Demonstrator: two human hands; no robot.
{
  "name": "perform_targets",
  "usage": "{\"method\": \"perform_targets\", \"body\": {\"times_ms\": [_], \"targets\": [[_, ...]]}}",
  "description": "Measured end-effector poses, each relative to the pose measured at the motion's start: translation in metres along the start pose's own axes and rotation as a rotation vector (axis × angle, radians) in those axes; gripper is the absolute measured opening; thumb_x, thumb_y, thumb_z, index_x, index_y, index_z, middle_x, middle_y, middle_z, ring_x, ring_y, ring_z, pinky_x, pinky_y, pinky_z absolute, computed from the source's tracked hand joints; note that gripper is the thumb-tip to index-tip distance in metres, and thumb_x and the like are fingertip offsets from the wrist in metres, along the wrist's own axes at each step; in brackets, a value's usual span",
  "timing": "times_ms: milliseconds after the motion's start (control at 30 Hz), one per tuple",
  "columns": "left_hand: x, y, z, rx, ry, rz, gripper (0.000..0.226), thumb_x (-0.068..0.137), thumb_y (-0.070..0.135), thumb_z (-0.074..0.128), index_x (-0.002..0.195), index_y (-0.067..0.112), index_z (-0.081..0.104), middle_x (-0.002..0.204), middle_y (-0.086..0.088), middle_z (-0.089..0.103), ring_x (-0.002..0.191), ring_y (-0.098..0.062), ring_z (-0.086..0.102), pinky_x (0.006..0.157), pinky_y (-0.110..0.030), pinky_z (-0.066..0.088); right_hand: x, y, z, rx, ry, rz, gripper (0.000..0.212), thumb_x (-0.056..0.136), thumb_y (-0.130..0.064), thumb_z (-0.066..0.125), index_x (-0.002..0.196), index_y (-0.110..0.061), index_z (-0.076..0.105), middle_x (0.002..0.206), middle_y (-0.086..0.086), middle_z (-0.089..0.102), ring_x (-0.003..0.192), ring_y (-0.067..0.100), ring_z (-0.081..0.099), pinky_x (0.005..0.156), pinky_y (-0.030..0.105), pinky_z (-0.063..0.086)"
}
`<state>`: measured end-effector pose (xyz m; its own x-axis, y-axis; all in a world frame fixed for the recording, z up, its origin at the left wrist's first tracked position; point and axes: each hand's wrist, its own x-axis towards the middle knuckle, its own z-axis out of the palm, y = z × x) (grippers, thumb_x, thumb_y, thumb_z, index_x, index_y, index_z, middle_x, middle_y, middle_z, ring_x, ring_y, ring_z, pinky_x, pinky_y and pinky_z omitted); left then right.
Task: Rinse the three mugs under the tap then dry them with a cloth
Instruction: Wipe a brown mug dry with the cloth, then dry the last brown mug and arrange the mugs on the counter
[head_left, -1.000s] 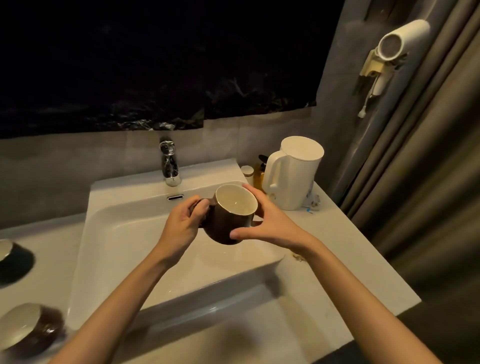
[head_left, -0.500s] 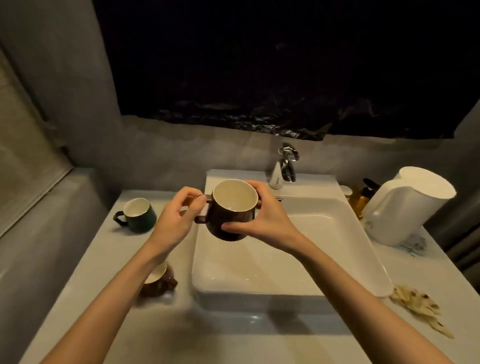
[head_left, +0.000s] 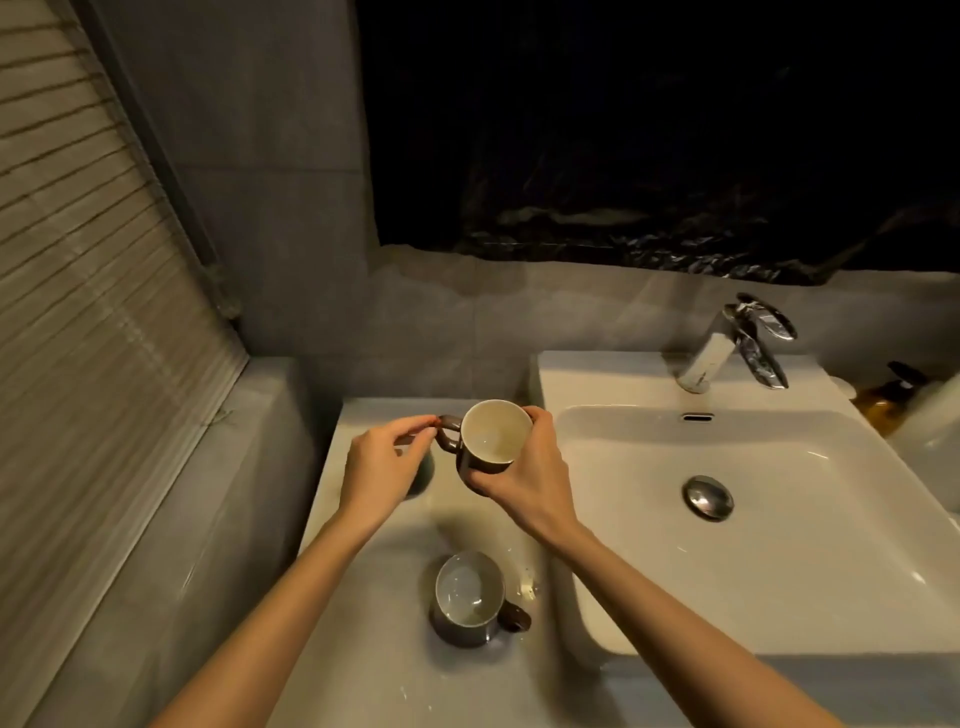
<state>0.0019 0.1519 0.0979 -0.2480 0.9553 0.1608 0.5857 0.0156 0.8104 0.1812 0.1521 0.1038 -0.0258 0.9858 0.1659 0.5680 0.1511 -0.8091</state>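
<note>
I hold a dark brown mug (head_left: 493, 436) with a cream inside above the counter, left of the sink. My right hand (head_left: 524, 478) wraps its body from the right. My left hand (head_left: 387, 467) pinches its handle. A second brown mug (head_left: 470, 600) stands upright on the counter nearer to me, handle to the right. A third, dark green mug (head_left: 422, 475) is mostly hidden behind my left hand. The chrome tap (head_left: 737, 340) at the back of the white sink (head_left: 779, 613) runs no water. No cloth is in view.
The white counter (head_left: 363, 649) runs left of the sink, ending at a grey ledge and a slatted blind (head_left: 78, 312) on the left. An amber pump bottle (head_left: 888, 397) and part of a white kettle (head_left: 935, 426) stand at the far right. Water drops lie beside the near mug.
Both hands have carried the mug leftward, from over the basin to above the counter. My view has swung left, so the kettle and cloth have slid out of frame.
</note>
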Motion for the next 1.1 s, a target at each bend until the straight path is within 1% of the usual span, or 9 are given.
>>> {"method": "perform_targets", "body": {"times_ms": [100,200,333,467,567,700,867,967,1100], "targets": [[0.027,-0.021,0.01,0.086,-0.207,-0.009,0.033,0.094,0.017,0.05,0.119,0.032,0.065,0.117,0.003,0.068,0.109,-0.017,0.06,0.095,-0.035,0.049,0.013,0.012,0.025,-0.043,0.061,0.083,0.089,0.057,-0.048,0.084,0.126,-0.024,0.034,0.122,-0.005,0.048,0.104,0.014,0.056,0.079,0.024,0.051],[0.05,-0.033,0.022,0.189,-0.345,0.045,0.047,0.092,0.003,0.041,0.128,0.028,0.06,0.124,-0.006,0.064,0.114,-0.025,0.056,0.096,-0.035,0.046,0.027,0.025,0.044,-0.055,0.087,0.164,0.09,0.058,-0.039,0.087,0.128,-0.019,0.035,0.123,0.0,0.048,0.106,0.02,0.057,0.085,0.031,0.052],[0.076,-0.046,0.033,0.345,-0.406,0.111,0.057,0.088,-0.003,0.037,0.132,0.03,0.055,0.131,-0.004,0.059,0.123,-0.025,0.048,0.101,-0.035,0.037,0.044,0.039,0.066,-0.049,0.064,0.262,0.092,0.06,-0.036,0.087,0.132,-0.017,0.033,0.128,0.001,0.046,0.11,0.023,0.056,0.083,0.026,0.043],[0.093,-0.062,0.04,0.505,-0.516,0.15,0.063,0.088,-0.004,0.034,0.139,0.031,0.045,0.138,0.0,0.051,0.134,-0.018,0.035,0.116,-0.047,0.009,0.056,0.053,0.085,-0.018,0.038,0.322,0.089,0.06,-0.039,0.085,0.129,-0.019,0.033,0.126,0.0,0.046,0.108,0.022,0.056,0.079,0.023,0.038],[0.102,-0.072,0.045,0.572,-0.576,0.157,0.063,0.089,-0.003,0.034,0.144,0.028,0.039,0.144,0.0,0.045,0.14,-0.017,0.026,0.116,-0.05,-0.002,0.063,0.063,0.097,-0.038,0.032,0.351,0.087,0.06,-0.04,0.084,0.127,-0.018,0.033,0.124,-0.001,0.046,0.109,0.022,0.056,0.079,0.024,0.039],[0.11,-0.084,0.052,0.61,-0.61,0.17,0.062,0.089,0.0,0.035,0.145,0.026,0.035,0.146,0.002,0.043,0.142,-0.017,0.022,0.117,-0.051,-0.004,0.071,0.071,0.109,-0.066,0.022,0.358,0.084,0.061,-0.041,0.084,0.124,-0.018,0.034,0.121,0.0,0.048,0.107,0.022,0.056,0.082,0.028,0.044],[0.112,-0.091,0.055,0.626,-0.617,0.199,0.058,0.091,0.003,0.034,0.145,0.022,0.035,0.146,-0.001,0.043,0.14,-0.019,0.026,0.118,-0.043,0.011,0.075,0.074,0.114,-0.071,-0.005,0.35,0.084,0.063,-0.038,0.085,0.126,-0.017,0.034,0.123,0.0,0.047,0.107,0.019,0.054,0.079,0.02,0.037],[0.11,-0.096,0.053,0.609,-0.607,0.199,0.06,0.09,0.002,0.035,0.146,0.023,0.033,0.146,0.0,0.043,0.139,-0.02,0.028,0.117,-0.04,0.013,0.075,0.076,0.116,-0.065,-0.022,0.353,0.085,0.063,-0.035,0.085,0.127,-0.016,0.032,0.123,-0.001,0.045,0.106,0.018,0.053,0.079,0.02,0.038],[0.107,-0.095,0.051,0.594,-0.616,0.18,0.064,0.089,0.0,0.035,0.147,0.026,0.031,0.147,0.002,0.041,0.139,-0.019,0.027,0.118,-0.043,0.011,0.074,0.08,0.117,-0.049,-0.084,0.379,0.093,0.065,-0.031,0.085,0.134,-0.013,0.026,0.13,0.003,0.039,0.115,0.018,0.048,0.093,0.026,0.043]]}}
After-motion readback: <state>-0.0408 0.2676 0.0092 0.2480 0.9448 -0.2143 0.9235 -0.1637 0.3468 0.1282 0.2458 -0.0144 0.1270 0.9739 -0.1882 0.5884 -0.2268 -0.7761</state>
